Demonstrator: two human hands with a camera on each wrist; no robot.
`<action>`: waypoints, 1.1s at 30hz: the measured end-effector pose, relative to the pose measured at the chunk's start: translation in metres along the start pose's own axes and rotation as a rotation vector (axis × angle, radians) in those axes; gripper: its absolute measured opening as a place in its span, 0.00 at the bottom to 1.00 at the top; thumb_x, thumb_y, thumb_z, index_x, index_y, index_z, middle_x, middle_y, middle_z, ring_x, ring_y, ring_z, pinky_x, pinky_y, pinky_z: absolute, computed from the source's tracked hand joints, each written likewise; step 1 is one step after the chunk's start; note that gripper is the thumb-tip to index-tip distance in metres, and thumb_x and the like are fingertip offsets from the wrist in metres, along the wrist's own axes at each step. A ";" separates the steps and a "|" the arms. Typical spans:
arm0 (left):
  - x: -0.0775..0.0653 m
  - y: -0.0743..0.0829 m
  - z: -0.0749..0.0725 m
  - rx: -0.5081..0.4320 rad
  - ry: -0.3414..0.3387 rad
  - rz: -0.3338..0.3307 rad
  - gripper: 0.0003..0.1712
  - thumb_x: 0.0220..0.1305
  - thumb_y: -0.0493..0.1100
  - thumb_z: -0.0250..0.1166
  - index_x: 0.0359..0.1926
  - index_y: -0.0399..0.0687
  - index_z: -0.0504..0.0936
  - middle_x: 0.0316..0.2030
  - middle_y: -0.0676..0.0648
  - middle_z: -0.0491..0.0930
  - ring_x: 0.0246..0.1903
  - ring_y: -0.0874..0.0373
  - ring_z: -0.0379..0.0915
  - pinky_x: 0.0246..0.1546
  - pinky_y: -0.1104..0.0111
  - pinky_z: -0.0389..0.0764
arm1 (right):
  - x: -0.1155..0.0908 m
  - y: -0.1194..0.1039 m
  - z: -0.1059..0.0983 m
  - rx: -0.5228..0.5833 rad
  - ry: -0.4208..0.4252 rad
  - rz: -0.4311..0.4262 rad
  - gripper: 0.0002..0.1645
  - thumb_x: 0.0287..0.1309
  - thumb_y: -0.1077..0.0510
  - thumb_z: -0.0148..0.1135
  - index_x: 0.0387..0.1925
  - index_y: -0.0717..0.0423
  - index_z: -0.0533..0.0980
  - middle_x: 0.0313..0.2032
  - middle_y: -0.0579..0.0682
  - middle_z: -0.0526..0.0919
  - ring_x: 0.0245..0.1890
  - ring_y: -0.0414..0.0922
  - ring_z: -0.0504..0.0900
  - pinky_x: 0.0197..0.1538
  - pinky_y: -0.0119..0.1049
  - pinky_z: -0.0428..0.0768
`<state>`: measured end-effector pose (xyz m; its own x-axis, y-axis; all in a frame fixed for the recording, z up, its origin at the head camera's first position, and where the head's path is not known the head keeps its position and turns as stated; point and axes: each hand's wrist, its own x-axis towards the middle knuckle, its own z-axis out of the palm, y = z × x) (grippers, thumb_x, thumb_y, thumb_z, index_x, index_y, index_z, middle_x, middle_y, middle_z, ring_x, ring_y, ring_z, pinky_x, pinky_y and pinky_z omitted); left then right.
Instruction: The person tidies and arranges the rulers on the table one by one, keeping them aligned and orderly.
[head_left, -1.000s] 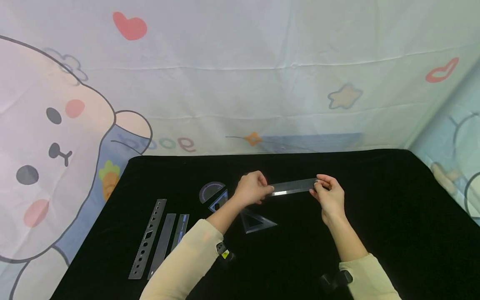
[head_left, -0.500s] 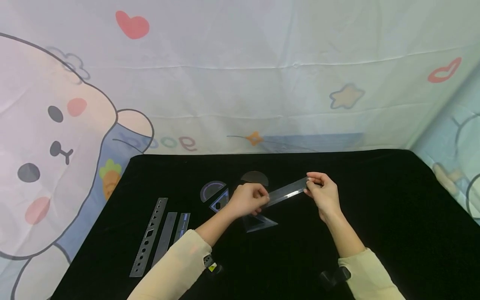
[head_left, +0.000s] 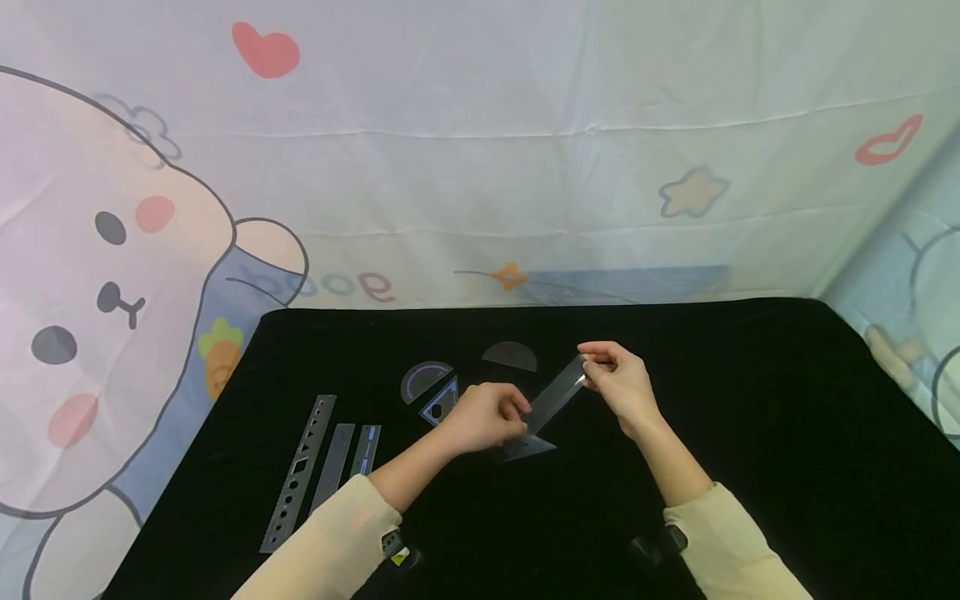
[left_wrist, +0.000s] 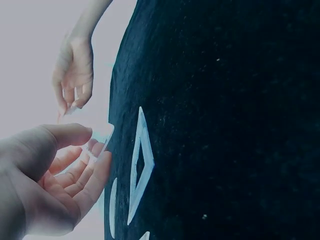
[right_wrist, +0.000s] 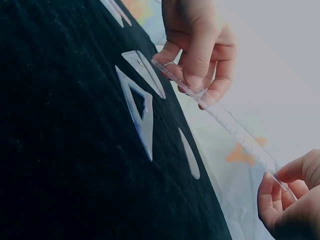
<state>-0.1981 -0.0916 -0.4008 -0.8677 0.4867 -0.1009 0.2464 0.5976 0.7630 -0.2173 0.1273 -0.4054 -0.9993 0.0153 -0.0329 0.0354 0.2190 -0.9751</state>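
Stencil (head_left: 297, 477), plain ruler (head_left: 333, 462) and blue-marked ruler (head_left: 365, 452) lie side by side on the cloth (head_left: 787, 417), all slanting alike; the gaps between them probably make each edge easy to catch. The left sleeve (head_left: 322, 537) covers the near ends of the latter two. Next, the purple protractor (head_left: 425, 381) sits just beside the small triangle (head_left: 448, 400), leaving little room for fingertips between. The left hand (head_left: 483, 418) pinches one end of the clear ruler (head_left: 557, 393), which is held off the cloth, its near end over the set square (head_left: 534, 447) as seen from the head. Farther back, the clear protractor (head_left: 510, 357) rests toward the cloth's far edge. The right hand (head_left: 621, 385) pinches the ruler's other end; a grip at both ends presumably steadies so thin a strip and spares its face. Beyond, the cloth stretches widely rightward, giving that arm ample room to swing.
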 end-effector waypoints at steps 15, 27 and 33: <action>-0.030 -0.007 0.003 -0.198 -0.027 -0.052 0.13 0.52 0.34 0.64 0.40 0.41 0.75 0.26 0.48 0.78 0.21 0.57 0.77 0.23 0.68 0.81 | -0.002 -0.009 0.027 0.047 -0.097 -0.004 0.18 0.61 0.64 0.52 0.52 0.61 0.71 0.45 0.55 0.74 0.39 0.42 0.77 0.42 0.34 0.80; -0.055 -0.012 0.006 -0.370 -0.026 -0.091 0.14 0.56 0.35 0.62 0.44 0.40 0.73 0.30 0.45 0.79 0.25 0.54 0.77 0.28 0.63 0.82 | -0.006 -0.008 0.052 0.126 -0.115 0.079 0.15 0.62 0.61 0.54 0.48 0.62 0.67 0.37 0.55 0.73 0.34 0.45 0.75 0.37 0.36 0.83; -0.067 -0.016 0.008 -0.382 0.007 -0.112 0.14 0.55 0.35 0.63 0.43 0.37 0.72 0.30 0.44 0.78 0.25 0.55 0.77 0.26 0.65 0.83 | -0.009 -0.007 0.065 0.116 -0.126 0.097 0.13 0.61 0.60 0.55 0.45 0.59 0.68 0.37 0.55 0.74 0.35 0.47 0.76 0.36 0.36 0.83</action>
<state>-0.1408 -0.1285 -0.4113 -0.8834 0.4268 -0.1936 -0.0270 0.3661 0.9302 -0.2089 0.0618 -0.4123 -0.9846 -0.0930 -0.1482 0.1380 0.1087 -0.9845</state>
